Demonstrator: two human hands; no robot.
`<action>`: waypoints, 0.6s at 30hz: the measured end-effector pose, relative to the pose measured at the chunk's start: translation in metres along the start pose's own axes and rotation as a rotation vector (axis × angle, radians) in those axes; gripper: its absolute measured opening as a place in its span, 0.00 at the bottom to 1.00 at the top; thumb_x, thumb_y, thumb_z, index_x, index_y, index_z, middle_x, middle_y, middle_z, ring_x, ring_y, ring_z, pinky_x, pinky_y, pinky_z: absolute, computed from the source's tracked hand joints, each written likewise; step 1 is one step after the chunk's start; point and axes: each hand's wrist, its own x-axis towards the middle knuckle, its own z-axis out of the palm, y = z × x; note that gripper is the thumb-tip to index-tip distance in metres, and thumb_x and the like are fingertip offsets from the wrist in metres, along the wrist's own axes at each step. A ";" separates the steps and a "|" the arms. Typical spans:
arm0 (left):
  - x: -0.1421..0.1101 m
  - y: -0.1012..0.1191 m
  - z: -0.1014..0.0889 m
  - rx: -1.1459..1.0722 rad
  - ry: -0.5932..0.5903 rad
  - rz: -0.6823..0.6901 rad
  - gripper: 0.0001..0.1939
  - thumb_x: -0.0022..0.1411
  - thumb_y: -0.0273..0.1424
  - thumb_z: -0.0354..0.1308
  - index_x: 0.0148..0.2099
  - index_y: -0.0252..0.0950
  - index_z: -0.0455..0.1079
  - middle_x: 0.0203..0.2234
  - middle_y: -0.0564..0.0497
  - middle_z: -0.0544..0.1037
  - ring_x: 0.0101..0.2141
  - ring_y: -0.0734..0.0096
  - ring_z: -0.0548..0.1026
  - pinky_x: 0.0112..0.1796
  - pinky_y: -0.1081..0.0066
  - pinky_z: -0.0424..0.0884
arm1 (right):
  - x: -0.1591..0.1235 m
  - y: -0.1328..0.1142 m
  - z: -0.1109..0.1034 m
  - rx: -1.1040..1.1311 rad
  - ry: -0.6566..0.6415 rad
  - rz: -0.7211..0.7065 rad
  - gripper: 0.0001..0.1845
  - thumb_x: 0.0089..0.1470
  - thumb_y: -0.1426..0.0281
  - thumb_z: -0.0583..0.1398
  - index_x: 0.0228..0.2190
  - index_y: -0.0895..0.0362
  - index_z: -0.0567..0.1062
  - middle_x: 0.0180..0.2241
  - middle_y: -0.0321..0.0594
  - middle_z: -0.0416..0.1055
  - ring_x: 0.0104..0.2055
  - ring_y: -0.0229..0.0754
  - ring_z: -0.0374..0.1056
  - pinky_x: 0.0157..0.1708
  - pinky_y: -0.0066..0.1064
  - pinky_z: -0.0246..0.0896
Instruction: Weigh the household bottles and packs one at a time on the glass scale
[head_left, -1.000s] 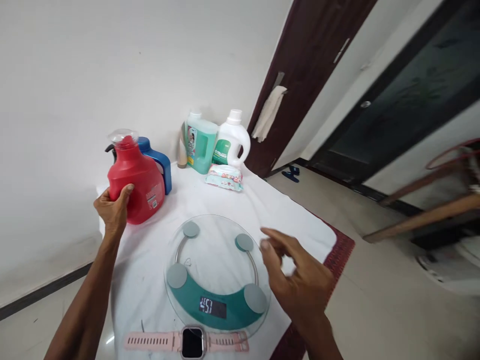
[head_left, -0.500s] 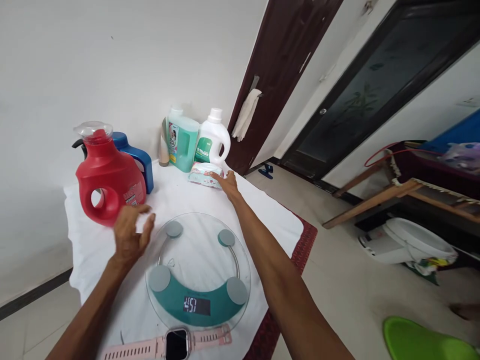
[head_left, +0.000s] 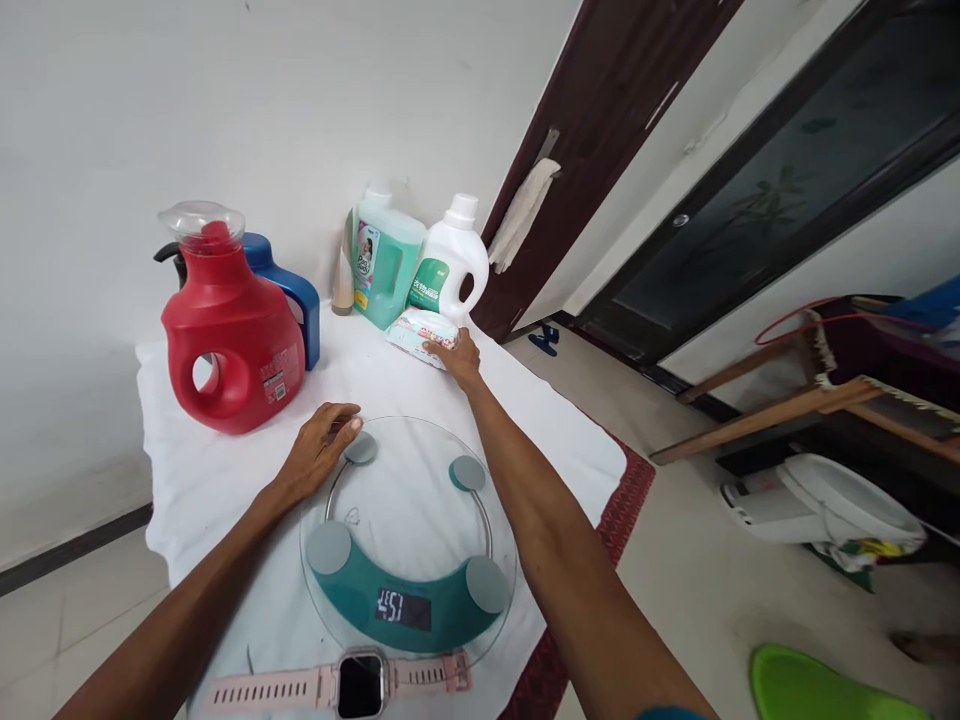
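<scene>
A glass bathroom scale (head_left: 409,605) with a teal band and lit digits lies on the white tablecloth (head_left: 540,440). My left hand (head_left: 319,450) is at the scale's far left edge, thumb and fingers apart, with nothing in it. Whether its fingertips touch the glass I cannot tell. At the back of the table my right hand (head_left: 461,358) grips the right end of a soft pack of wet wipes (head_left: 420,335). The pack lies in front of a green detergent bottle (head_left: 390,260) and a white detergent bottle (head_left: 454,260).
A red detergent jug (head_left: 232,345) stands at the left, before a blue jug (head_left: 289,290). Near the front edge lies a pink-strapped smartwatch (head_left: 360,685). On the floor to the right are a white bucket (head_left: 832,510) and a green stool (head_left: 825,690).
My left hand has moved right, from beside the red jug to the scale's edge. My right hand has closed on the wipes pack, which is now slightly turned.
</scene>
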 end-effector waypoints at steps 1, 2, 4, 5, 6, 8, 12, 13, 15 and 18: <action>0.001 0.000 0.000 0.003 0.004 0.003 0.32 0.77 0.62 0.55 0.59 0.40 0.81 0.57 0.38 0.87 0.59 0.42 0.86 0.63 0.44 0.83 | -0.004 0.002 0.000 -0.022 0.004 -0.031 0.34 0.50 0.51 0.77 0.52 0.49 0.73 0.61 0.50 0.79 0.71 0.64 0.70 0.70 0.51 0.67; 0.001 0.000 0.000 0.003 0.007 0.008 0.32 0.77 0.62 0.55 0.58 0.40 0.82 0.56 0.39 0.87 0.58 0.42 0.86 0.62 0.44 0.83 | -0.009 0.004 -0.001 -0.040 0.010 -0.064 0.32 0.50 0.51 0.77 0.49 0.49 0.72 0.58 0.48 0.79 0.68 0.63 0.71 0.68 0.51 0.68; 0.003 -0.002 0.000 0.002 0.010 0.021 0.33 0.77 0.63 0.53 0.55 0.40 0.83 0.54 0.39 0.88 0.56 0.43 0.86 0.62 0.45 0.83 | -0.019 0.008 -0.004 -0.045 0.029 -0.117 0.29 0.49 0.52 0.76 0.43 0.48 0.70 0.50 0.45 0.78 0.60 0.60 0.73 0.63 0.49 0.69; 0.003 -0.003 -0.001 0.004 0.006 0.029 0.34 0.77 0.63 0.52 0.54 0.40 0.83 0.53 0.39 0.88 0.56 0.43 0.86 0.62 0.45 0.82 | -0.025 0.011 -0.007 -0.032 0.045 -0.132 0.28 0.48 0.52 0.76 0.41 0.48 0.68 0.47 0.42 0.77 0.55 0.57 0.73 0.59 0.47 0.69; 0.004 -0.004 -0.001 0.010 -0.001 0.036 0.34 0.77 0.63 0.52 0.53 0.40 0.83 0.52 0.39 0.88 0.56 0.43 0.86 0.62 0.45 0.82 | -0.031 0.014 -0.011 -0.013 0.062 -0.144 0.28 0.46 0.52 0.76 0.39 0.48 0.68 0.43 0.39 0.75 0.51 0.54 0.72 0.55 0.44 0.69; 0.005 -0.006 -0.001 0.024 -0.020 0.044 0.34 0.78 0.64 0.51 0.52 0.39 0.82 0.52 0.39 0.87 0.56 0.44 0.85 0.63 0.45 0.81 | -0.043 0.023 -0.021 0.028 0.091 -0.182 0.26 0.45 0.52 0.75 0.35 0.48 0.67 0.36 0.34 0.71 0.42 0.48 0.67 0.46 0.39 0.65; 0.006 -0.010 -0.002 0.052 -0.036 0.052 0.35 0.77 0.65 0.50 0.51 0.40 0.82 0.52 0.39 0.87 0.56 0.44 0.84 0.62 0.46 0.80 | -0.073 0.041 -0.051 0.142 0.114 -0.256 0.24 0.47 0.51 0.74 0.29 0.49 0.68 0.27 0.27 0.64 0.31 0.40 0.56 0.33 0.34 0.54; 0.006 -0.010 -0.002 0.057 -0.037 0.054 0.36 0.77 0.66 0.50 0.51 0.40 0.82 0.52 0.39 0.87 0.56 0.44 0.84 0.62 0.46 0.80 | -0.082 0.045 -0.060 0.178 0.126 -0.262 0.25 0.47 0.50 0.75 0.28 0.49 0.68 0.26 0.26 0.63 0.29 0.38 0.54 0.31 0.34 0.51; 0.007 -0.012 -0.002 0.063 -0.039 0.058 0.36 0.77 0.66 0.49 0.50 0.40 0.82 0.51 0.39 0.87 0.56 0.45 0.83 0.62 0.46 0.79 | -0.104 0.049 -0.080 0.245 0.166 -0.286 0.27 0.49 0.47 0.76 0.28 0.49 0.69 0.25 0.26 0.62 0.26 0.36 0.53 0.28 0.33 0.48; 0.008 -0.014 -0.002 0.076 -0.043 0.067 0.36 0.77 0.66 0.48 0.48 0.40 0.81 0.50 0.39 0.86 0.55 0.45 0.82 0.61 0.46 0.78 | -0.146 0.049 -0.106 0.318 0.228 -0.371 0.30 0.51 0.43 0.78 0.29 0.50 0.73 0.25 0.28 0.66 0.25 0.36 0.57 0.26 0.31 0.54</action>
